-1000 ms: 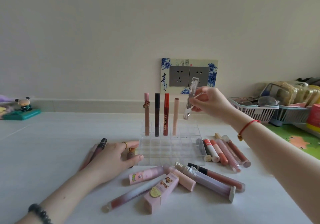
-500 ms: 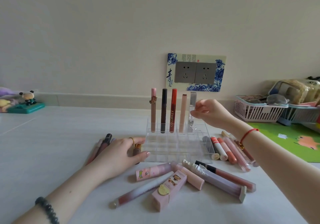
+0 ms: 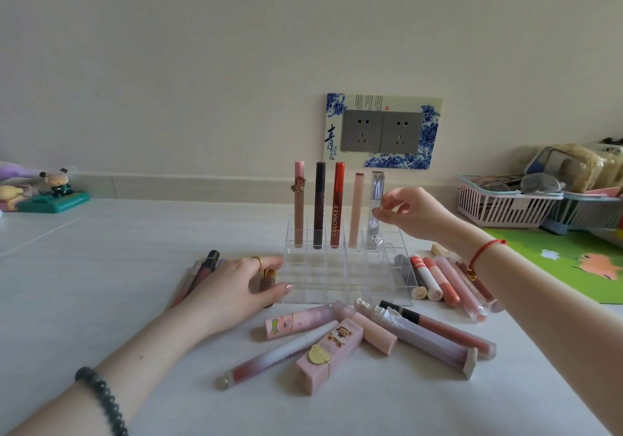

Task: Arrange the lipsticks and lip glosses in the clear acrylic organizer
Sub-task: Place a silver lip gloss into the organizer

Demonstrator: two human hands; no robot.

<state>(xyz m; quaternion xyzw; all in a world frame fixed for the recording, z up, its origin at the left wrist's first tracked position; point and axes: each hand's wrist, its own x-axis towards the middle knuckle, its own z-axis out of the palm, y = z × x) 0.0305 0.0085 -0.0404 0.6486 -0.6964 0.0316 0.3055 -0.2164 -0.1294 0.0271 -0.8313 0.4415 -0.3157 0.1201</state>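
Right hand [image 3: 418,215] is pinching the clear silver-capped gloss tube [image 3: 377,186], which is standing upright in the back row of the clear acrylic organizer [image 3: 337,280]. Left hand [image 3: 229,287] is lying open, bracing its left edge. Loose pink and coral tubes [image 3: 448,284] are lying flat under the right wrist, likely nearest.

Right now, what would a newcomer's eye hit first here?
Five tubes stand upright in the back row of the clear organizer, centre frame, the right hand pinching the rightmost, a clear tube. The left hand rests flat against its left side. Loose tubes lie scattered in front and to its right; a blue-and-white socket plate sits on the wall behind.
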